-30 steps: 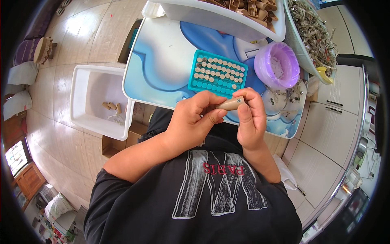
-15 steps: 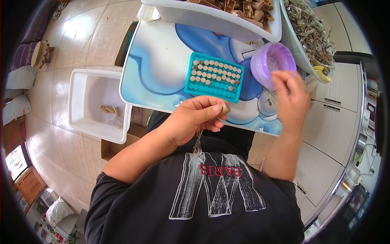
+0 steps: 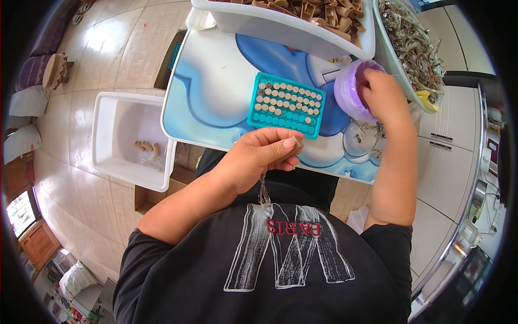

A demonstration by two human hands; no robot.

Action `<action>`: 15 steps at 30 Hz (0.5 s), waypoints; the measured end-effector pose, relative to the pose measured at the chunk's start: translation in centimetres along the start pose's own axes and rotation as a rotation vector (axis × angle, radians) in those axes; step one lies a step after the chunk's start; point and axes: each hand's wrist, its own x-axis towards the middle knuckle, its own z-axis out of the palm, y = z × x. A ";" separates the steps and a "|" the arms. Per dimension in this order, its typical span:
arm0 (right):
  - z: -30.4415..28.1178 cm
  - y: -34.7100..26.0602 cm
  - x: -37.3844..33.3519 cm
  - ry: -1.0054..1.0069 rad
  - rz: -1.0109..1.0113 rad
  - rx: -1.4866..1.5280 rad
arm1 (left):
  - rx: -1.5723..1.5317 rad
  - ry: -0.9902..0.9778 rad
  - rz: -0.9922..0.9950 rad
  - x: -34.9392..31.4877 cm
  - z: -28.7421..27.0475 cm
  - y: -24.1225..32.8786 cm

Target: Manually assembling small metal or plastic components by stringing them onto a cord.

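Note:
My left hand [image 3: 264,151] is closed around a small tan cork-shaped piece [image 3: 297,143], held between thumb and fingers in front of the table edge. A bundle of thin wire [image 3: 264,194] hangs below that hand. My right hand [image 3: 377,89] reaches into a round tub lined with purple plastic [image 3: 345,97]; its fingertips are hidden inside. Between the hands and the far bin lies a turquoise tray [image 3: 251,117] with rows of round cells. Many cells hold small pale discs [image 3: 283,94], and the nearer rows show bare turquoise.
A white bin [image 3: 291,35] of brown cork-shaped pieces stands at the table's far side. Beside it is a mesh basket [image 3: 413,89] heaped with tangled wires. Loose wire [image 3: 372,129] lies by the tub. At the left, a white basin [image 3: 116,167] holds a few tan pieces.
My right hand has moved from above the tub's near side down into it. My left hand keeps the tan piece in nearly the same place.

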 end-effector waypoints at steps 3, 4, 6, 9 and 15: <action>-2.0 -1.0 -1.3 0.031 0.260 0.379 | -0.024 0.012 0.003 0.0 0.1 0.0; -2.1 -1.0 -1.7 0.031 0.261 0.378 | -0.034 0.024 0.000 0.0 0.1 0.0; -2.4 -0.8 -2.6 0.090 0.349 0.629 | -0.046 0.024 -0.009 0.1 0.2 0.0; -2.1 -0.6 -3.6 0.122 0.395 0.780 | -0.082 0.008 -0.035 0.2 0.1 0.0; -2.6 -6.3 -6.4 0.429 0.290 1.197 | -0.227 -0.066 -0.048 0.7 -0.4 -0.4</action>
